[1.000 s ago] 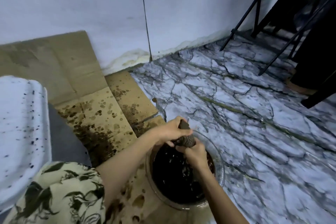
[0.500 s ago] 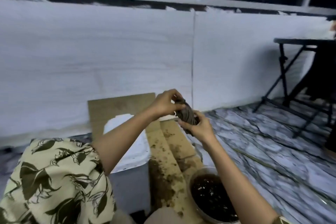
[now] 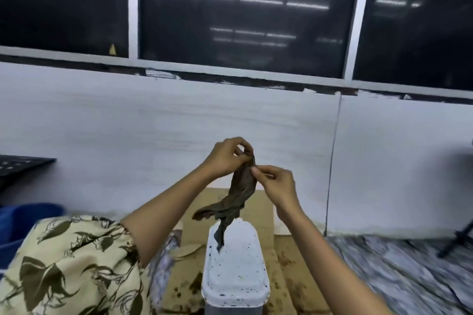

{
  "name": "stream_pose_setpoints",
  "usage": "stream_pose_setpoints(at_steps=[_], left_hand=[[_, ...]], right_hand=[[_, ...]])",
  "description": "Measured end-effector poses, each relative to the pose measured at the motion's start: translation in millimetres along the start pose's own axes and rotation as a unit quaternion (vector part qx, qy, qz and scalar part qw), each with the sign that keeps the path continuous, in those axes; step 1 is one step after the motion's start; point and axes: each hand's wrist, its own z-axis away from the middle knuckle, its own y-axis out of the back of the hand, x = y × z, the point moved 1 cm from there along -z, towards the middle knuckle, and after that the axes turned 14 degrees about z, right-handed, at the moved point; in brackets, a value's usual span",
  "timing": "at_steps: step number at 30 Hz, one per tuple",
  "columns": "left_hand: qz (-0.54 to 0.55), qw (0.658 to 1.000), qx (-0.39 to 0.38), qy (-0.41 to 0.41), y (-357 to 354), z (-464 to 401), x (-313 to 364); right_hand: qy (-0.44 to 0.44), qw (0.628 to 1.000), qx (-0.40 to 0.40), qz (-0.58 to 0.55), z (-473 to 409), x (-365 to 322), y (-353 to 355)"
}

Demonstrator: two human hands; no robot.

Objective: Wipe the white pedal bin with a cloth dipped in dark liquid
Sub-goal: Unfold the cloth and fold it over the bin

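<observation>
A wet, dark brown cloth [image 3: 236,199] hangs in the air in front of me, partly unfurled, its lower tail dangling just over the bin. My left hand [image 3: 226,158] pinches its top corner. My right hand [image 3: 275,184] pinches the cloth's edge just below and to the right. The white pedal bin [image 3: 236,273] stands directly beneath, its lid speckled with dark spots. The bowl of dark liquid is out of view.
Stained brown cardboard [image 3: 286,263] lies under and behind the bin against a white wall [image 3: 128,135]. Marbled floor [image 3: 409,271] spreads to the right, with a black stand leg [image 3: 458,238] at the far right. A blue container [image 3: 23,217] sits at left, under a dark tabletop [image 3: 20,163].
Both hands lifted the balled cloth out of the bowl, raised it, and now it is opened out and hanging. My view has swung up and left, so the bin is centred.
</observation>
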Motion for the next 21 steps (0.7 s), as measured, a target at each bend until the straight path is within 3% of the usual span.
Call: stream_pose_setpoints(at_steps=[4,6,8,11,13,17,19,21], left_hand=[[0.061,0.997,0.046,0.011,4.2,-10.3,-3.8],[0.127,0.991,0.025,0.034,7.9,-10.3,-6.5],[0.127,0.989,-0.061,0.046,8.6,-4.2,-13.8],[-0.035,0.977,-0.207,0.029,4.6,4.2,-29.4],[-0.039,0.982,-0.180,0.041,7.3,1.5,-37.0],[0.137,0.987,-0.010,0.086,12.9,-9.1,-44.2],[0.122,0.988,-0.019,0.095,1.8,-6.3,-47.7],[0.129,0.985,-0.058,0.099,-12.1,0.3,-52.1]], right_hand=[[-0.005,0.999,0.043,-0.020,-23.4,-7.7,4.7],[-0.016,0.998,0.054,-0.023,-35.5,-10.3,8.9],[-0.006,0.998,0.066,-0.006,-44.8,-11.6,15.2],[0.010,0.997,0.069,0.030,-49.8,-7.4,25.8],[0.018,0.996,0.052,0.070,-47.7,-2.1,30.9],[0.057,0.952,0.084,0.290,-43.4,0.6,45.1],[0.043,0.955,0.082,0.280,-45.3,0.8,53.2],[0.004,0.985,0.053,0.164,-51.0,4.8,58.9]])
